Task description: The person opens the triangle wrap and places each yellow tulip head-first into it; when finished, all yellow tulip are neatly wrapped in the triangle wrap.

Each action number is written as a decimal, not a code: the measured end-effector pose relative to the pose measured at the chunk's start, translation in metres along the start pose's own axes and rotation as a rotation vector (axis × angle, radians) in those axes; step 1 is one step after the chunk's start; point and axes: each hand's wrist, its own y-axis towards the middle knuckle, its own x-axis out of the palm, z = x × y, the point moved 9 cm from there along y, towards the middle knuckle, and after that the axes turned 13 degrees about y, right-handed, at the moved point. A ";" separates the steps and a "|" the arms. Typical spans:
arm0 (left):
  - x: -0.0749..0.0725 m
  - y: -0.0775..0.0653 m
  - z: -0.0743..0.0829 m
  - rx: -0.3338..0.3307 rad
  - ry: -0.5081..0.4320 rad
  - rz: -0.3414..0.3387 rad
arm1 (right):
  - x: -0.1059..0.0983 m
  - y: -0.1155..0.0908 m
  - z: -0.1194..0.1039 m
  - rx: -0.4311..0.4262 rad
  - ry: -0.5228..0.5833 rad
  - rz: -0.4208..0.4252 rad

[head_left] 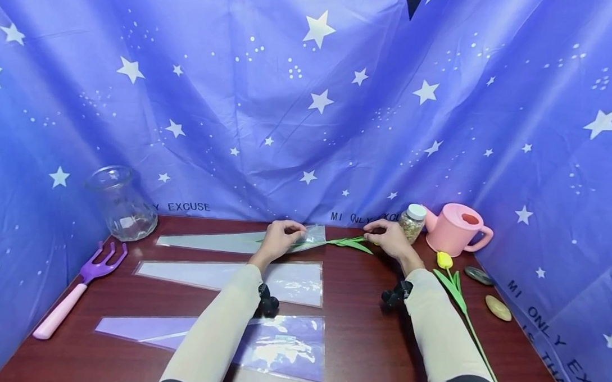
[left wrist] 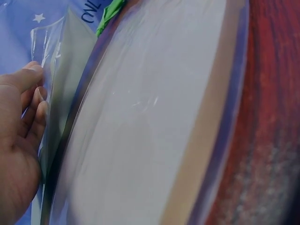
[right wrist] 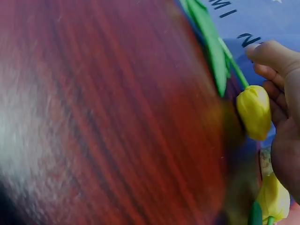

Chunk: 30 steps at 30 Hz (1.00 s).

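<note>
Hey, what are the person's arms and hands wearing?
Cream long sleeves cover both arms, left and right, with black sections at the frame's bottom edge. A small black device sits at each wrist, left and right. The left hand and right hand have no gloves.

Left of the pink watering can, the right hand hid most of a yellow bloom from my head view. In front of the can, the bottom edge cut off a tulip's stem. Left of it, a sleeve covered part of a purple wrapper; my left-wrist view cropped the left hand.
</note>
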 end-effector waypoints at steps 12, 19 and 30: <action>-0.001 0.001 -0.003 -0.007 -0.003 -0.007 | 0.006 -0.003 0.006 -0.034 -0.088 -0.046; 0.001 0.002 -0.003 -0.002 -0.007 0.007 | 0.004 -0.005 0.004 -0.033 -0.106 -0.062; 0.001 0.002 0.004 0.027 0.004 0.023 | 0.007 -0.008 -0.012 -0.105 -0.142 -0.056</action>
